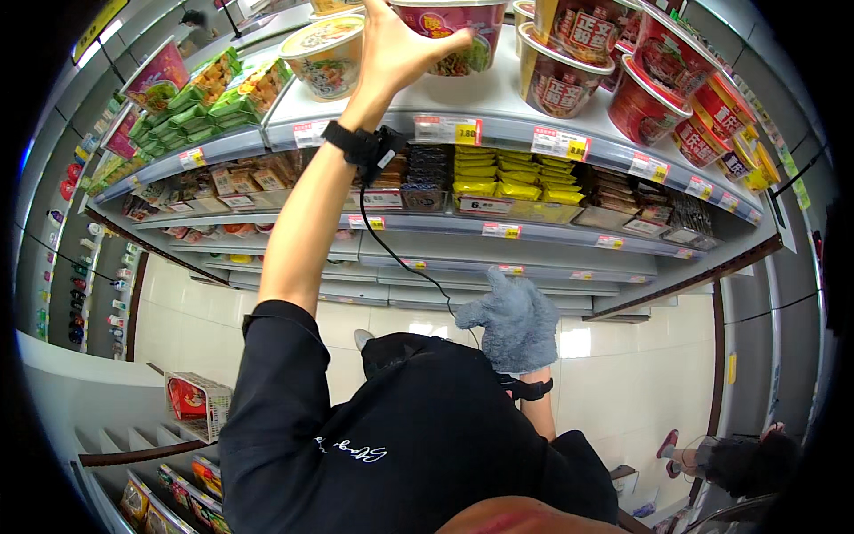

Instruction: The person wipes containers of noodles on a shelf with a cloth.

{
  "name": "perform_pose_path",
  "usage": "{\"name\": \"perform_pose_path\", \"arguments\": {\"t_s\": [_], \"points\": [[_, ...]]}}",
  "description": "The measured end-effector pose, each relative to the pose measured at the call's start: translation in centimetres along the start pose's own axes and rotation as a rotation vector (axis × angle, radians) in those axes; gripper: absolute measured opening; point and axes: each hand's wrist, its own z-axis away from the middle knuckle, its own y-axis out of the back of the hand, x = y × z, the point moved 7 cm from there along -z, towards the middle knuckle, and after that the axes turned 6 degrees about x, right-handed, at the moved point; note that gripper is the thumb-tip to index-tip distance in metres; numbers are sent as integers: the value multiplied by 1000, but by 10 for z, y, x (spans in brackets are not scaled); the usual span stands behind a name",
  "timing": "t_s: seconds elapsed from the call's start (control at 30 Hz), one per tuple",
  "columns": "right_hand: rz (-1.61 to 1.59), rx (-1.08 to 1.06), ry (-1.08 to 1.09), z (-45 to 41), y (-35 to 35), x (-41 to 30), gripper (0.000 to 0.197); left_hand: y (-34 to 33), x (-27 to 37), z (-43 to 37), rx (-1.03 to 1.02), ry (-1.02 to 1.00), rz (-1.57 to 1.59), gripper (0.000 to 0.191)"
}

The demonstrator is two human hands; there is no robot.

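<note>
My left hand (pixel 392 57) reaches up to the top shelf, its thumb lying across the front of a purple instant-noodle bowl (pixel 460 40). Its fingers run past the upper picture edge, so whether they grip the bowl is hidden. Just left of that hand stands a pale noodle bowl (pixel 323 60) with a yellowish lid. My right hand wears a fluffy grey cleaning mitt (pixel 520 324) and hangs low in front of the shelf unit, holding nothing; the mitt's thumb points away to the side. Black straps circle both wrists, and a black cable (pixel 400 260) trails from the left one.
Stacked brown noodle bowls (pixel 559 80) and red bowls (pixel 646 103) line the top shelf's right side. Green packs (pixel 227 97) fill its left. Yellow snack packets (pixel 517 177) sit one shelf below. A basket (pixel 210 407) is at lower left; another person (pixel 727 460) is at lower right.
</note>
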Motion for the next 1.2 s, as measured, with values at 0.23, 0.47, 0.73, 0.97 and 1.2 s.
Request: {"name": "perform_pose_path", "arguments": {"t_s": [0.23, 0.47, 0.73, 0.97, 1.2], "points": [[30, 40, -69, 14, 17, 13, 36, -21, -35, -17, 44, -38, -92, 97], [33, 33, -48, 12, 20, 11, 37, -40, -118, -37, -55, -111, -564, 105], [28, -1, 4, 4, 9, 5, 39, -42, -124, -34, -275, 206, -231, 101], [22, -41, 55, -1, -1, -6, 40, -35, -107, -32, -187, 252, 86, 95], [25, -63, 85, -5, -7, -17, 42, -44, -104, -35, -266, 214, -72, 74]]}}
